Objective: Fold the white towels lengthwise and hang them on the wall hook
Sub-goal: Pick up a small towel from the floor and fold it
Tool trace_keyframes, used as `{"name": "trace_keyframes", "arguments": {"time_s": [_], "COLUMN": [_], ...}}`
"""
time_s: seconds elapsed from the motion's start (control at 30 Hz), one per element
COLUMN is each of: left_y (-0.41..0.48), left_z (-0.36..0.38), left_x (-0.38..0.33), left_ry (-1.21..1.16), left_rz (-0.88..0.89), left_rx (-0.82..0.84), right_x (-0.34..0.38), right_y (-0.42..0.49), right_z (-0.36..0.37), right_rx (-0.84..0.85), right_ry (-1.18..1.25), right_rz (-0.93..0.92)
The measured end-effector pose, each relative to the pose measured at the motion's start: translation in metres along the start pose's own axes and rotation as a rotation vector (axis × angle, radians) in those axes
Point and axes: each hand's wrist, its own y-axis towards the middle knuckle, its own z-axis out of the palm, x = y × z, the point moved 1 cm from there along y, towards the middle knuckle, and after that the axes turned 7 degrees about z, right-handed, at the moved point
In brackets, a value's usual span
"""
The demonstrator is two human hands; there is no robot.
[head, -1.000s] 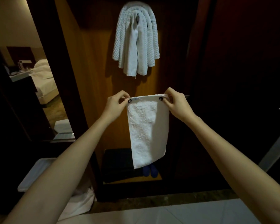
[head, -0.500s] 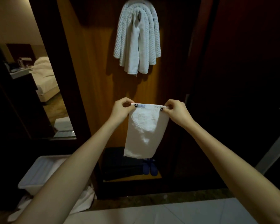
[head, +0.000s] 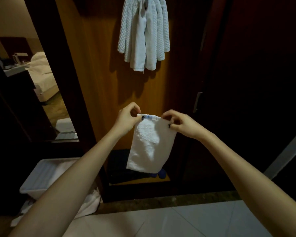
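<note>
Now: both hands pinching one towel's top edge.
Bin [head: 41, 177] low left; left hand [head: 126, 119] clamps left corner, towel [head: 150, 147] hangs in front of wood panel [head: 99, 65], right hand [head: 181, 124] clamps right corner. Hung towels [head: 143, 35] on hook [head: 146, 2] above.

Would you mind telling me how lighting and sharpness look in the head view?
Head view: dim, warm light; the hanging white waffle towels cast a dark shadow on the orange wooden panel; the right side is nearly black; the right hand looks slightly motion-blurred.
</note>
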Motion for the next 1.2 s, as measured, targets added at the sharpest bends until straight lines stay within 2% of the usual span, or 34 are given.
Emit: {"name": "trace_keyframes", "arguments": {"time_s": [0.1,0.27,0.4,0.5,0.67,0.73,0.9,1.2], "left_y": [0.0,0.0,-0.004,-0.005,-0.005,-0.006,-0.011,-0.01], "left_z": [0.001,0.001,-0.001,0.0,0.0,-0.001,0.001,-0.004], "left_x": [-0.001,-0.004,-0.004,-0.006,-0.012,-0.013,-0.02,-0.034], "left_ry": [-0.048,-0.113,-0.201,-0.261,-0.371,-0.449,-0.529,-0.554], "left_rz": [0.009,0.054,0.072,0.079,0.074,0.055,0.038,0.043], "left_rx": [-0.003,0.018,0.018,0.033,-0.048,-0.06,-0.069,-0.111], "right_x": [0.013,0.022,0.027,0.039,0.051,0.051,0.053,0.061], "right_y": [-0.003,-0.005,-0.009,-0.009,-0.007,-0.004,0.001,0.008], "right_z": [0.004,0.003,0.005,0.006,0.001,-0.002,-0.001,0.0], "right_rx": [0.198,0.269,0.405,0.229,-0.055,-0.127,-0.185,-0.375], "right_ry": [-0.015,0.161,0.273,0.073,-0.086,-0.045,0.126,0.104], "right_rz": [-0.009,0.074,0.08,-0.001,-0.151,-0.16,-0.088,-0.054]}}
